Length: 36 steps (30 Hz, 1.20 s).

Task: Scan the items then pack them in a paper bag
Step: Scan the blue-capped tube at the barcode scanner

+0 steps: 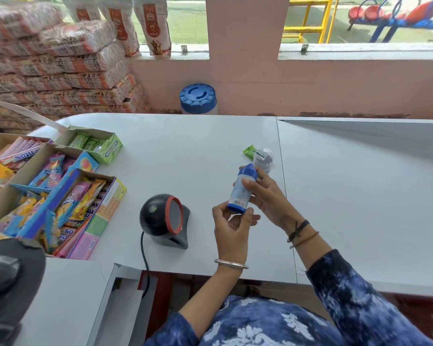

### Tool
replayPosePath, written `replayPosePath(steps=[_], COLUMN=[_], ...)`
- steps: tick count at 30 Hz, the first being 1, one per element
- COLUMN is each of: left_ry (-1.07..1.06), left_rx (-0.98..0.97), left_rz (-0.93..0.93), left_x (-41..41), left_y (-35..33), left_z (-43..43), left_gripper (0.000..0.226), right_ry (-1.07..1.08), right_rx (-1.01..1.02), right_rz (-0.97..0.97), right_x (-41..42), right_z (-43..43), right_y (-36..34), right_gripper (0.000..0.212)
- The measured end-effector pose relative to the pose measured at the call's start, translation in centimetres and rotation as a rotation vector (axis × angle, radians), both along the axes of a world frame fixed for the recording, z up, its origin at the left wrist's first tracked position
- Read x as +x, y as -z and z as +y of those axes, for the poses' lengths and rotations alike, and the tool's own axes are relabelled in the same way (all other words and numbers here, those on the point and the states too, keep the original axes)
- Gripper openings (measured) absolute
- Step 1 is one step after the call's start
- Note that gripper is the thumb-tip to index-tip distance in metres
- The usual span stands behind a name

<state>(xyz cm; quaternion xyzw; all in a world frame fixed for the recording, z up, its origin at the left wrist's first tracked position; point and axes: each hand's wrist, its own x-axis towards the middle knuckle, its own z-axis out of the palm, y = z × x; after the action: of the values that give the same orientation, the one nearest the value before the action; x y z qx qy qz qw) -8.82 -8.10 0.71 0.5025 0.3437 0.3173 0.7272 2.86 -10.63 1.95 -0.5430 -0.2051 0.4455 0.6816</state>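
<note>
A small white bottle (240, 193) with a blue cap and blue bottom was held up in the air near the middle of the frame, a little to the right. It was tilted, with the cap pointing up and away. A barcode showed near its lower end.

The left hand (231, 228) was under the bottle. Its fingers (244, 216) were closed on the blue bottom. The right hand (265, 193) came in from the right side, and its fingers (248, 182) were wrapped around the top part, just below the cap. Both hands were gripping the bottle.

To the left of the hands, a round black scanner (164, 219) with a red ring stood on the white table (198, 146). Its window faced right, toward the bottle. A black cord ran from it down toward the bottom of the frame.

Just behind the bottle, a clear little bottle (264, 159) lay on the table, and a small green packet (250, 152) was touching it on the left.

At the left of the frame were open boxes of candy (58, 186). A box of green gum (95, 144) sat behind them. Stacked sacks (60, 71) filled the upper left corner.
</note>
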Motion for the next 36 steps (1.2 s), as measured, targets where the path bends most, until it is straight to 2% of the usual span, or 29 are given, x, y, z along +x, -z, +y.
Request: replayPosePath(steps=[4,7,8,10,13,18,20,22,24,27,29,32,36], left_ry=[-0.088,-0.176,-0.207,-0.253,-0.286,-0.320,-0.319,-0.286,-0.211,-0.072,0.041,0.206,0.273], left_rx=[-0.212,-0.457,-0.536,-0.652,-0.733,-0.774,-0.766,-0.728,-0.628,-0.401,-0.282,-0.203,-0.049], left_rz=[-0.077,-0.245,-0.297,-0.377,-0.463,-0.493,-0.468,-0.367,-0.130,0.191,0.248,0.296,0.418], left_x=[-1.0,-1.8,-2.1,-2.4,-2.8,-3.2,-3.3,-3.0,-2.2,-0.2,1.7,4.7,7.5], left_y=[0.4,0.8,0.7,0.8,0.8,0.6,0.7,0.9,1.2,2.1,2.1,2.3,3.0], left_z=[0.8,1.8,2.0,2.6,3.3,3.6,3.7,4.0,4.1,3.8,3.1,2.4,1.7], left_gripper=[0.023,0.023,0.019,0.024,0.029,0.030,0.030,0.027,0.020,0.035,0.040,0.040,0.040], right_ry=[-0.093,-0.112,-0.099,-0.071,-0.062,-0.079,-0.072,-0.056,-0.012,0.153,0.293,0.439,0.462], right_rx=[-0.021,-0.088,-0.111,-0.162,-0.168,-0.140,-0.135,-0.131,-0.147,-0.224,-0.292,-0.379,-0.455], right_rz=[0.009,-0.187,-0.274,-0.478,-0.693,-0.763,-0.774,-0.806,-0.859,-0.856,-0.852,-0.857,-0.867], right_x=[-1.2,-2.5,-3.1,-4.4,-5.8,-6.4,-6.5,-6.2,-5.4,-3.2,-1.4,1.0,3.0], right_z=[1.0,2.5,3.1,4.3,5.4,5.8,5.9,5.6,4.7,2.2,0.4,-1.1,-1.7], right_y=[0.4,0.2,0.2,0.1,-0.3,-0.6,-0.5,-0.4,0.1,1.8,3.0,4.4,6.0], right_gripper=[0.032,0.035,0.037,0.041,0.045,0.046,0.047,0.048,0.048,0.047,0.046,0.047,0.045])
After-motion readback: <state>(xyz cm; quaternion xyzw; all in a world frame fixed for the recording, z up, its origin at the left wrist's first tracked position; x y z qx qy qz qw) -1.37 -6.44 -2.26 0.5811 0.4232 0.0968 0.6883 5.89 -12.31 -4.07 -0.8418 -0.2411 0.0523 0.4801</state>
